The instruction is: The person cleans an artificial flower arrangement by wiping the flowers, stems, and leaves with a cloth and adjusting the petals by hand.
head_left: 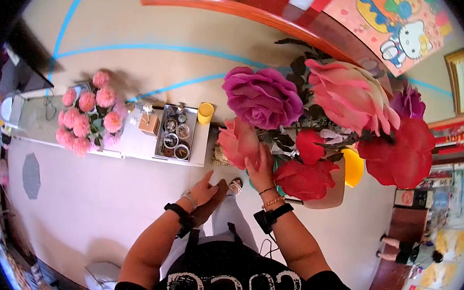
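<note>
Right hand (261, 167) against the salmon rose (237, 144), left hand (204, 189) bare.
The right hand's fingers are partly spread and bent on the petals; whether they grip cannot be told. The left, at its 9 o'clock and slightly low, is loosely open with nothing visible in it. The salmon rose sits at the right hand's 11 o'clock; its petals look easy to crease, so a light touch close to the base should serve best. Elbow care seems wise too: a red rose (306, 180) is near at 3 o'clock, the purple rose (262, 98) at 12, a larger pink rose (352, 95) at 2. Farther out, at 10, a yellow cup (205, 113) stands on the surface (137, 152).
</note>
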Demonstrator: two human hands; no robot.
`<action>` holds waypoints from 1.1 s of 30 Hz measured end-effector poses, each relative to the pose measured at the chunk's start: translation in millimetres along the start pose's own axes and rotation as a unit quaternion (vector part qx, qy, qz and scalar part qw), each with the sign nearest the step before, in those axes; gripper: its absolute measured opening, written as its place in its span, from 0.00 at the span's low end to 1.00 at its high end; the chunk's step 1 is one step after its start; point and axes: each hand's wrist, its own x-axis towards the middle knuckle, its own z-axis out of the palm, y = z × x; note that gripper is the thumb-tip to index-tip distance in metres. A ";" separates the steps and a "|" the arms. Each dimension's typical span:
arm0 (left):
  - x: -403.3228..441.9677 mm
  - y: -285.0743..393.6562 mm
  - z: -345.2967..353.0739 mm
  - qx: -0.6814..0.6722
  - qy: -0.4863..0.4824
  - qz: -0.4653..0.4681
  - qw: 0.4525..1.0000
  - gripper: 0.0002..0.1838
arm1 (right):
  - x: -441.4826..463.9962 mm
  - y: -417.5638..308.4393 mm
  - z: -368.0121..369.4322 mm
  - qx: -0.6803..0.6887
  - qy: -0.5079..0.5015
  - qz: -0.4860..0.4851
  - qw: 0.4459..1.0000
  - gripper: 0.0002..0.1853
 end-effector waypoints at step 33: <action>32.2 92.9 7.5 -0.260 0.005 0.125 0.957 0.29 | 39.1 63.4 22.1 0.374 -0.041 0.214 0.902 0.23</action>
